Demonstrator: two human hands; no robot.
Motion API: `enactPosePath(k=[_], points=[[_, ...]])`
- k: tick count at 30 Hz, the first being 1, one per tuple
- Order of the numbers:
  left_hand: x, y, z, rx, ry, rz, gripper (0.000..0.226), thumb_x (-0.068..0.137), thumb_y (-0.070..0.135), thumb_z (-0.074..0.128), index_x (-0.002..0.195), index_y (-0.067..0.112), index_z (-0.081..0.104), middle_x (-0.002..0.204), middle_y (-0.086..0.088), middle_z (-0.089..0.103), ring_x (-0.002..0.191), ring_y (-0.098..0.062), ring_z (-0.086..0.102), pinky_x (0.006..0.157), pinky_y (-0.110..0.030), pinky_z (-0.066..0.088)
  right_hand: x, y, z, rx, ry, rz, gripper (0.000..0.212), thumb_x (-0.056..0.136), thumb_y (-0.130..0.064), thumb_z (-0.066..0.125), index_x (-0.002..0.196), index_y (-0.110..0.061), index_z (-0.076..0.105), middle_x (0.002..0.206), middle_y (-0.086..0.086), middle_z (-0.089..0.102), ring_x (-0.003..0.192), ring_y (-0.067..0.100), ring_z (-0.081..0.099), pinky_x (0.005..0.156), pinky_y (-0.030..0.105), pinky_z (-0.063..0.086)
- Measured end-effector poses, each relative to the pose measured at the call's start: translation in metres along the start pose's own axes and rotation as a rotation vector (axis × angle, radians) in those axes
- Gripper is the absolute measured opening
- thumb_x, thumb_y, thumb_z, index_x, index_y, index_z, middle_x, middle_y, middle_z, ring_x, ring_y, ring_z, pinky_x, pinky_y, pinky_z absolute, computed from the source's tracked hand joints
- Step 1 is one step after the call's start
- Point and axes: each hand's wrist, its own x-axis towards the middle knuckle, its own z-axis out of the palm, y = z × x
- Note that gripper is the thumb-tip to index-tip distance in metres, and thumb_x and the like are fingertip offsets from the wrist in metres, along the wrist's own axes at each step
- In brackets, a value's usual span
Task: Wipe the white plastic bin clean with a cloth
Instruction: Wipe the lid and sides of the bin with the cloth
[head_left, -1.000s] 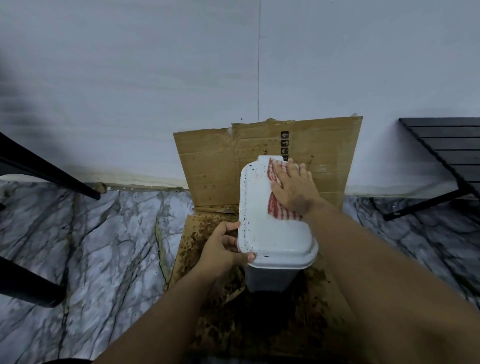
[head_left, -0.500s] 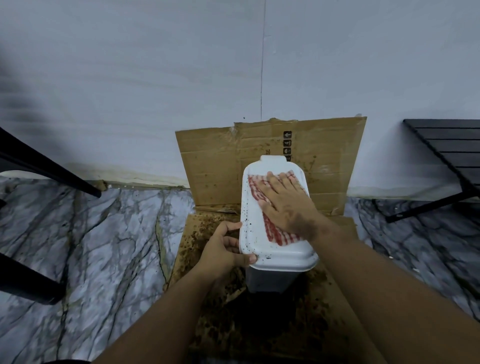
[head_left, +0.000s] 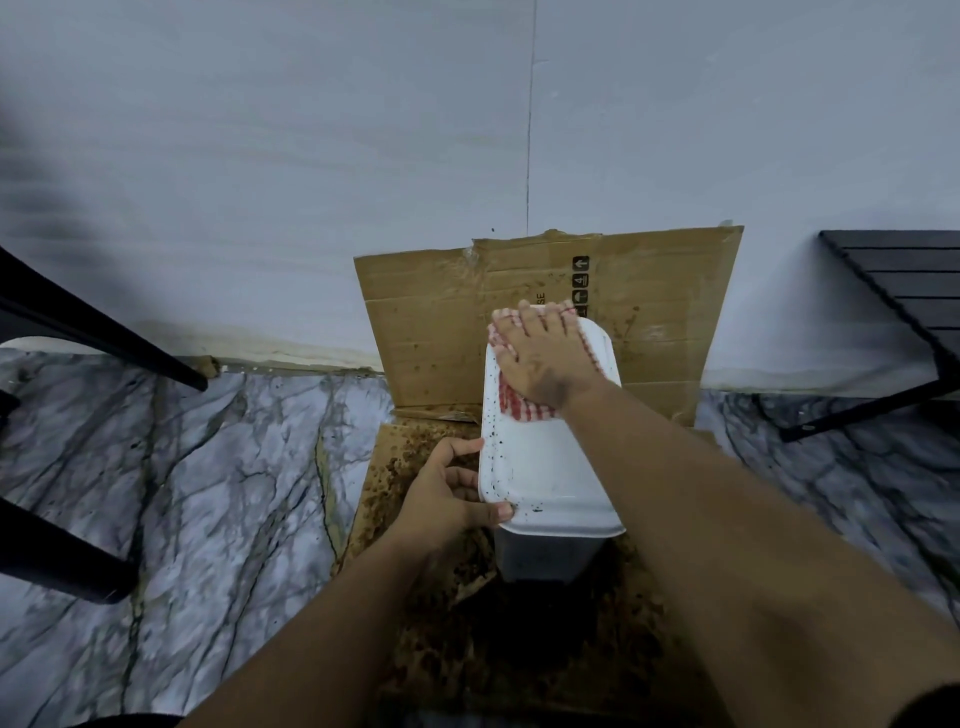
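The white plastic bin (head_left: 545, 467) stands near the middle of the view, on a brown cardboard sheet (head_left: 654, 332) that lies on the floor and bends up against the pale wall (head_left: 311, 156) at 12 o'clock. The flat white top of the bin carries small dark specks, mostly along its left edge and near corner.

The right hand (head_left: 545, 358) lies flat on the far end of this top, fingers straight and spread toward 12 o'clock, and presses a red-and-white checked cloth (head_left: 524, 408) under the palm. The cloth shows around the fingers and behind the wrist.

The left hand (head_left: 447, 499) holds the bin at its near left edge, at about 9 o'clock of the bin: the thumb is on the rim and the fingers curl against the side.

The cardboard close to the bin is covered with brown stains. The grey veined marble floor (head_left: 208, 493) spreads at 9 o'clock and 3 o'clock. A black slatted piece of furniture (head_left: 904, 291) stands at 3 o'clock, and black legs (head_left: 93, 332) cross the view at 9 o'clock.
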Motion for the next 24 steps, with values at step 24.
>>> enactPosePath(k=[24], points=[[-0.006, 0.004, 0.001, 0.014, -0.054, 0.030, 0.091, 0.060, -0.012, 0.088, 0.139, 0.014, 0.047, 0.088, -0.016, 0.072, 0.082, -0.027, 0.072, 0.069, -0.042, 0.062, -0.066, -0.019, 0.009, 0.033, 0.018, -0.083, 0.066, 0.100, -0.055, 0.008, 0.158, -0.027, -0.003, 0.166, 0.010, -0.001, 0.152, 0.037, -0.004, 0.122, 0.054, -0.006]])
